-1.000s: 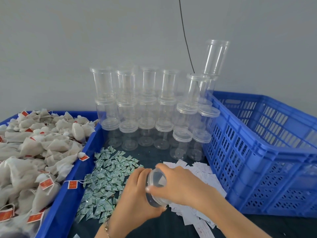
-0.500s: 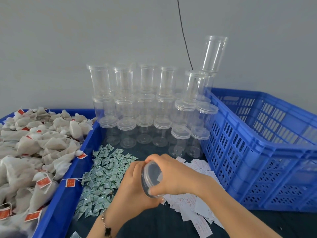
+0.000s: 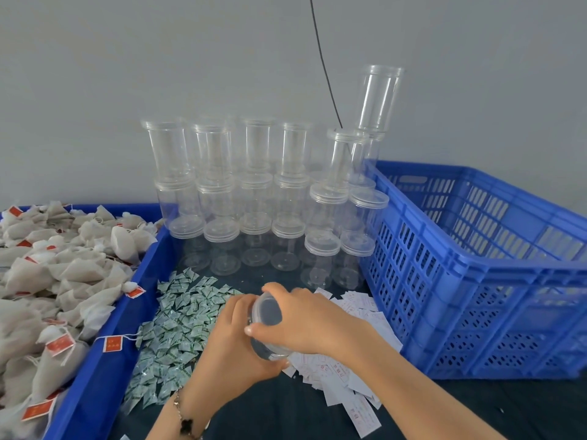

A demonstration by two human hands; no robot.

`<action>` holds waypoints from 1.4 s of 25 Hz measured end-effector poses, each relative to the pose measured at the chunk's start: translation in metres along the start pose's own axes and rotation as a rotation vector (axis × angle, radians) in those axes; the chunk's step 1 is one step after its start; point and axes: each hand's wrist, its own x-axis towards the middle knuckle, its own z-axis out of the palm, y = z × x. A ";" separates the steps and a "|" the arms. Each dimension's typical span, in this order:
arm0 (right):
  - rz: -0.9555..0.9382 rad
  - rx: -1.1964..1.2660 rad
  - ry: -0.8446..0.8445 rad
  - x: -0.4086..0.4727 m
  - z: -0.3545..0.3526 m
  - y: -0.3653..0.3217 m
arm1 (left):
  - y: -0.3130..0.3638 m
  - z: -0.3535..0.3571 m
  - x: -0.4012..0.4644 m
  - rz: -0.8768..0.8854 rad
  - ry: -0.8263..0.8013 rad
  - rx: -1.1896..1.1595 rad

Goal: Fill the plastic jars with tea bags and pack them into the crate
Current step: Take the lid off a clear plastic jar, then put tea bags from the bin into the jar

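I hold a jar (image 3: 266, 325) between my left hand (image 3: 228, 347) and right hand (image 3: 305, 322), over the table (image 3: 444, 408). Sachets (image 3: 171, 328) lie left of it, slips (image 3: 349, 376) right. Stacked jars (image 3: 254, 198) stand behind. The crate (image 3: 495, 281) sits right, the tea bags (image 3: 57, 274) in a bin (image 3: 104, 369) left.

I see bright, even, diffuse light with only faint soft shadows. The clear jars (image 3: 254, 198) carry mild glare. Focus is sharp centrally; wide-angle bending tilts the far-right jar and curves the blue crate (image 3: 495, 268).
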 end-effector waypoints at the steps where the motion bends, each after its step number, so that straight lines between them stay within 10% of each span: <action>1: -0.054 0.066 -0.026 -0.001 -0.003 0.000 | 0.000 -0.001 0.001 0.001 0.000 0.001; 7: -0.263 0.259 -0.076 0.001 -0.008 0.002 | 0.002 -0.008 0.008 -0.011 -0.041 0.010; 14: 0.175 0.057 0.034 0.015 -0.003 -0.002 | 0.002 -0.008 0.008 0.030 -0.010 0.134; 21: -0.336 0.146 0.096 0.024 -0.022 -0.002 | -0.017 -0.021 0.008 -0.232 -0.061 0.068; 28: 0.398 0.321 0.146 0.117 0.045 0.039 | -0.050 -0.032 0.001 -0.499 0.250 0.074; 31: 0.360 0.636 0.255 0.141 0.061 0.029 | -0.055 -0.036 0.000 -0.549 0.356 -0.012; 35: 0.097 0.376 0.378 0.151 0.059 -0.012 | -0.051 -0.037 -0.004 -0.555 0.451 -0.090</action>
